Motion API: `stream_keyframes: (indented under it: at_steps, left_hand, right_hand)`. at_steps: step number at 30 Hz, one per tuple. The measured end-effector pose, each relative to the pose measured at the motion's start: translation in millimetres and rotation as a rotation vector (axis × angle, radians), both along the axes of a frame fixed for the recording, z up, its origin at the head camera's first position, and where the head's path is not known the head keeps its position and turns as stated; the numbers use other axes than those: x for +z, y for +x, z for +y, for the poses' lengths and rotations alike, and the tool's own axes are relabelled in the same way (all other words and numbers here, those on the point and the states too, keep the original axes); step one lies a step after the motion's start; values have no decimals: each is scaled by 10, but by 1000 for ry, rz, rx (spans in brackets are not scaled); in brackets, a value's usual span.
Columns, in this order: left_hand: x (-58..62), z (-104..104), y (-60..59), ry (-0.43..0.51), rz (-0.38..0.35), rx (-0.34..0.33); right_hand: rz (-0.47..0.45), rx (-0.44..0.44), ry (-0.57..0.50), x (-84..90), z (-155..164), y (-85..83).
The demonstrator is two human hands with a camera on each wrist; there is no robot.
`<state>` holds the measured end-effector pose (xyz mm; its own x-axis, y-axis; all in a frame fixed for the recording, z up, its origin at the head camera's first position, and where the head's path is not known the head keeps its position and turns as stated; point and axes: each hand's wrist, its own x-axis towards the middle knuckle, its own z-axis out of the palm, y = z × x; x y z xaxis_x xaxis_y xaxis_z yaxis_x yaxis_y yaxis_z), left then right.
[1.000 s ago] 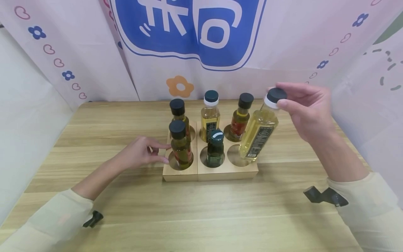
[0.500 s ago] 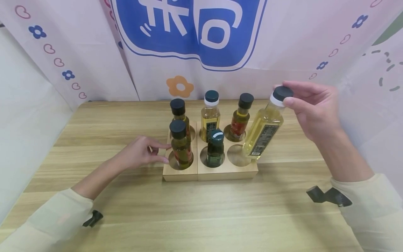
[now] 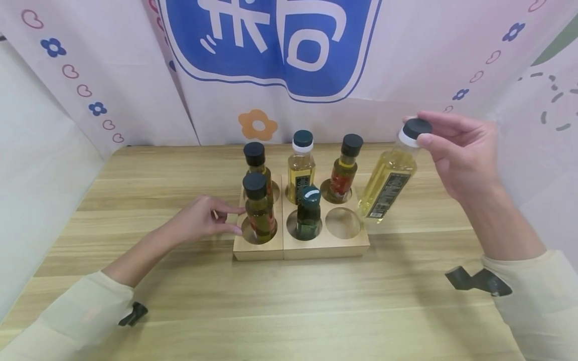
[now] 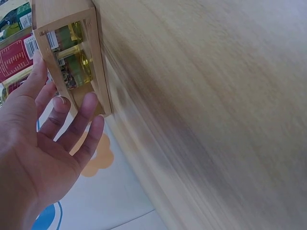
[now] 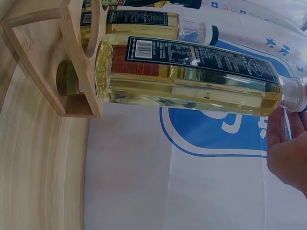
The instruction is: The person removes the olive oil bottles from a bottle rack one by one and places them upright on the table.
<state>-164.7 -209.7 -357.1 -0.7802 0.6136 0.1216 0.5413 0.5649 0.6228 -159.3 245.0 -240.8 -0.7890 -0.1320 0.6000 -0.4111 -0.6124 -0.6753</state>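
In the head view my right hand (image 3: 465,155) pinches the dark cap of a clear cooking oil bottle (image 3: 390,185) filled with yellow oil. The bottle tilts, its base lower left, just above and right of the wooden bottle rack (image 3: 325,252). The right wrist view shows its black label (image 5: 201,55) up close. At the rack's left end my left hand (image 3: 198,220) touches the side with thumb and index finger; in the left wrist view its other fingers (image 4: 84,117) are loosely bent. The rack's front right round hole (image 3: 343,224) shows its bare floor.
Several bottles stand in the rack: a dark-capped one (image 3: 261,215) front left, a small green one (image 3: 309,215) front middle, a clear oil bottle (image 3: 301,168) behind it, and a red-labelled one (image 3: 343,178) back right. A printed cloth (image 3: 406,60) hangs behind the wooden table (image 3: 289,306).
My right hand has moved right and slightly up with the oil bottle, taking its base from over the front right hole to beyond the rack's right edge. My left hand has stayed put.
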Motion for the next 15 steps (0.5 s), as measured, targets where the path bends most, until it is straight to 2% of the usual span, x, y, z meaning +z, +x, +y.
stream_keyframes:
  at_steps: [15]
  left_hand:
    - [6,3,0,-10,6,1]
  right_hand:
    - [-70,-64,-31,-10,102,-9]
